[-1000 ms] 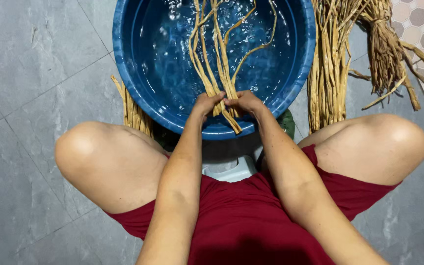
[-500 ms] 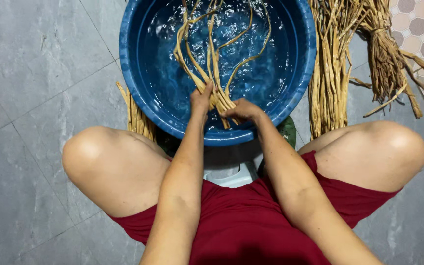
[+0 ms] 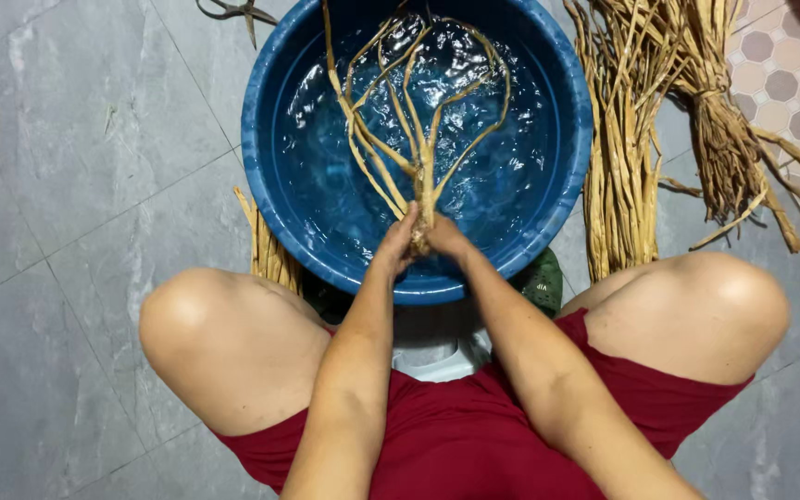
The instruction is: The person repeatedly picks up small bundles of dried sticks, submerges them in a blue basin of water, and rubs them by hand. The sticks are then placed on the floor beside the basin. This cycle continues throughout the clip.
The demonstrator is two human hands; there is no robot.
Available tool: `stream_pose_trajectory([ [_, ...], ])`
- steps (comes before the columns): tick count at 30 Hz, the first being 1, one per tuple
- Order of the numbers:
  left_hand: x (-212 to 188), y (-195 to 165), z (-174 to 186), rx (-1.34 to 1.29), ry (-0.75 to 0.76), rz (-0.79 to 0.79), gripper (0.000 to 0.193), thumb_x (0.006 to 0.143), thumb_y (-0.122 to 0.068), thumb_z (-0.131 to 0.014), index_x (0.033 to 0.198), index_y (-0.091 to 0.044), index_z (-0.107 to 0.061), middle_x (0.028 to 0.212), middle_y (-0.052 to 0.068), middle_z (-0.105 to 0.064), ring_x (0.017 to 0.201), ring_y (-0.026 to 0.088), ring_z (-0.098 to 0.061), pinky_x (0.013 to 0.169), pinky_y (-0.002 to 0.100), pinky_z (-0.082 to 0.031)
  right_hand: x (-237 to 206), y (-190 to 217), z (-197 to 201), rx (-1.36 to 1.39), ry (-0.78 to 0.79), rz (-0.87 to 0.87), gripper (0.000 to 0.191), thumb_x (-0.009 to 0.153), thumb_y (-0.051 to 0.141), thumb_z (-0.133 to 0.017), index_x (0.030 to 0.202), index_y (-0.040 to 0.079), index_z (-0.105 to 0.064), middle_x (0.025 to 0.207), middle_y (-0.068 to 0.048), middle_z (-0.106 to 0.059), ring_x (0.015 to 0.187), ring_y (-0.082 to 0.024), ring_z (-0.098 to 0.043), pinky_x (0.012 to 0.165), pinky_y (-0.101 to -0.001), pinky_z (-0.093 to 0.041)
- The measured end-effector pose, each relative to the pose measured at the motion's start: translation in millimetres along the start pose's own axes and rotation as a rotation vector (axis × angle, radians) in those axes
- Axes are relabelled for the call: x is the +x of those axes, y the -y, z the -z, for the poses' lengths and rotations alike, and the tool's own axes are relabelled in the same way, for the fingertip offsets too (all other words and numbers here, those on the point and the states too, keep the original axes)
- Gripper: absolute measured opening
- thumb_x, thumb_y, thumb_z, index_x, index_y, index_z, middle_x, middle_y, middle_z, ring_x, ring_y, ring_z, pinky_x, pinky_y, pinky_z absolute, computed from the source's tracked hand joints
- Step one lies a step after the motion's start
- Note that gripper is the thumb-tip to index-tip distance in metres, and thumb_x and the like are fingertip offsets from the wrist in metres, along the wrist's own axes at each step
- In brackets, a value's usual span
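A big blue basin (image 3: 567, 176) of water sits on the grey tiled floor in front of my knees. Both hands are over its near rim, clasped together around the ends of a bunch of tan fibre strands (image 3: 400, 120). My left hand (image 3: 394, 243) grips the bunch from the left, my right hand (image 3: 444, 237) from the right. The strands loop and fan out into the rippling water toward the far side of the basin.
A long bundle of dry tan strands (image 3: 624, 139) lies on the floor right of the basin, with a tied bunch (image 3: 729, 139) beyond it. More strands (image 3: 268, 250) stick out by my left knee. A patterned tile strip (image 3: 789, 74) runs at the far right.
My hands have pushed forward over the rim into the basin and closed tighter together. The strands have bowed outward into loops and the water is more stirred.
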State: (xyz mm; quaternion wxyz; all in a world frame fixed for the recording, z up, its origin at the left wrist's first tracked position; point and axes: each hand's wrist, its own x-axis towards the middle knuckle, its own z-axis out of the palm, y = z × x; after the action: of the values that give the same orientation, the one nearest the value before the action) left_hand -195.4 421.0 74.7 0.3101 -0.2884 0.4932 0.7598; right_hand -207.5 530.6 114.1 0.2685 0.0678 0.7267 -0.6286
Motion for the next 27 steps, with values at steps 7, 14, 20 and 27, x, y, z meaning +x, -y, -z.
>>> stream_pose_trajectory([
  [7, -13.2, -13.3, -6.8, -0.140, 0.174, 0.101, 0.041, 0.085, -0.042, -0.074, 0.112, -0.011, -0.067, 0.087, 0.007, -0.075, 0.069, 0.022, -0.072, 0.059, 0.040, -0.061, 5.1, 9.3, 15.1, -0.518, 0.299, 0.210, 0.063, 0.090, 0.037, -0.067, 0.141, 0.002, -0.056, 0.146, -0.020, -0.056, 0.135, -0.034, -0.053, 0.114, -0.0414, -0.041],
  [14, 8.2, 5.7, -0.9, 0.177, -0.081, -0.124, 0.029, 0.091, -0.028, -0.069, 0.103, -0.002, -0.070, 0.076, 0.011, -0.073, 0.057, 0.021, -0.069, 0.045, 0.037, -0.051, -4.6, 30.2, 38.9, 0.048, -0.068, -0.094, 0.081, 0.093, 0.050, -0.076, 0.151, 0.003, -0.043, 0.155, -0.017, -0.043, 0.141, -0.026, -0.042, 0.114, -0.0397, -0.033],
  [20, -9.5, 29.9, -22.8, 0.957, -0.042, -0.240, 0.026, 0.099, -0.021, -0.055, 0.110, 0.001, -0.067, 0.087, 0.029, -0.071, 0.067, 0.039, -0.061, 0.058, 0.051, -0.044, 5.2, 0.2, 6.1, -0.196, -0.075, 0.188, 0.056, 0.076, 0.028, -0.085, 0.123, 0.002, -0.069, 0.105, -0.011, -0.077, 0.096, -0.027, -0.073, 0.085, -0.0426, -0.060],
  [27, -80.2, 0.2, -39.6, 1.426, -0.059, -0.267, 0.041, 0.095, -0.037, -0.064, 0.114, -0.001, -0.067, 0.111, 0.029, -0.070, 0.107, 0.045, -0.068, 0.093, 0.052, -0.053, 44.6, -12.3, 38.6, 0.938, -0.031, -0.280, 0.018, 0.092, 0.011, -0.074, 0.104, 0.009, -0.060, 0.069, -0.003, -0.060, 0.050, -0.016, -0.056, 0.050, -0.0391, -0.056],
])
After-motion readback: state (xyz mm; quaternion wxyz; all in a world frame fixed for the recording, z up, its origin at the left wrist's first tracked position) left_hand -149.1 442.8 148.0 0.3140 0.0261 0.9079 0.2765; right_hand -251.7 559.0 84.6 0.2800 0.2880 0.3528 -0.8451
